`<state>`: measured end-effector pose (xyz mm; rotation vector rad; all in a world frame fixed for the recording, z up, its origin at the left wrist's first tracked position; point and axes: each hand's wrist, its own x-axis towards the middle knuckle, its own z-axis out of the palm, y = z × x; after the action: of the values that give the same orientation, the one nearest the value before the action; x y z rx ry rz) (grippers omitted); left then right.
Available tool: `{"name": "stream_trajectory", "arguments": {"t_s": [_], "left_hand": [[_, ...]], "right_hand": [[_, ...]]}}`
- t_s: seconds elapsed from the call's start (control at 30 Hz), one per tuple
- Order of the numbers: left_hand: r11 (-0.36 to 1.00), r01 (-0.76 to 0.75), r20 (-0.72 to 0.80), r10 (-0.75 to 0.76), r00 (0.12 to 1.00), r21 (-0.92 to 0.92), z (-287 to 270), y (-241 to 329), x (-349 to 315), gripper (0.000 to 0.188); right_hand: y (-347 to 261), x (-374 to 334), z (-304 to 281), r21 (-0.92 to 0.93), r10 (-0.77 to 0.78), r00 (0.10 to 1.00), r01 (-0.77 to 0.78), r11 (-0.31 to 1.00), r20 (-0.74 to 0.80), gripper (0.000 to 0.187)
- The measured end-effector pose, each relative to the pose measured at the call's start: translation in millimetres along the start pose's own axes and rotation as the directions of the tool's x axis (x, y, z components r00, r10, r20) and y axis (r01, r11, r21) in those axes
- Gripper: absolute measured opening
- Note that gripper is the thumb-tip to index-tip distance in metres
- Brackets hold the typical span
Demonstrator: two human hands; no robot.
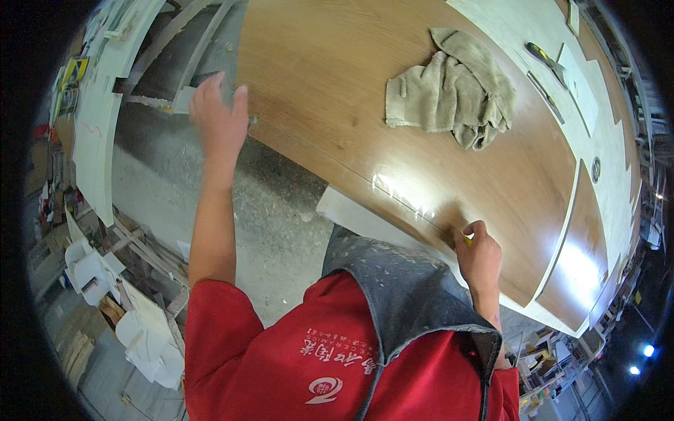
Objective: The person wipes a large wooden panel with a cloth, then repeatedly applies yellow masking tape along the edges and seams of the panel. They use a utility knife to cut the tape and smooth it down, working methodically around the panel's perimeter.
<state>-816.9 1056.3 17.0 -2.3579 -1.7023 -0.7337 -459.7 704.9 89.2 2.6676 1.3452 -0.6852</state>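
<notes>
A wide brown wood-grain board (pixel 316 84) with a glossy face lies in front of me. Past its left corner my left hand (pixel 219 123) reaches out, slightly blurred, thumb and fingers apart and no object visible in it. My right hand (pixel 481 256) is closed at the board's near edge, pinching a small yellow thing (pixel 467 241) whose kind I cannot make out; most of it is hidden by the fingers. A thin line runs along the board close to that edge. On the board's far half rests a crumpled grey-beige towel (pixel 453 91).
Beyond the board, a yellow-and-black handled tool (pixel 546 63) and a slim dark tool (pixel 545 97) lie on a pale surface. A narrower brown strip (pixel 579 242) is at the right. White panels (pixel 98 133) and a dusty floor (pixel 281 210) are to the left.
</notes>
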Motion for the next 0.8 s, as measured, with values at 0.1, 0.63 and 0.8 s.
{"name": "stream_trajectory", "arguments": {"t_s": [0.1,0.63,0.8], "left_hand": [[0.827,0.540,0.420,-0.439,0.794,-0.156,-31.4,8.7,-10.2,0.038],[0.921,0.374,0.351,-0.315,0.882,-0.114,-4.2,20.5,-52.5,0.028],[0.912,0.368,0.301,-0.305,0.904,-0.181,-4.3,25.0,-54.8,0.025]], "right_hand": [[-0.9,-0.8,0.2,-0.003,0.011,1.000,-0.011,1.000,0.005,0.020],[1.9,-3.8,-0.5,0.040,-0.022,1.000,0.023,0.999,-0.010,0.021],[3.6,-4.3,1.2,0.035,-0.021,1.000,0.022,0.999,-0.020,0.022]]}}
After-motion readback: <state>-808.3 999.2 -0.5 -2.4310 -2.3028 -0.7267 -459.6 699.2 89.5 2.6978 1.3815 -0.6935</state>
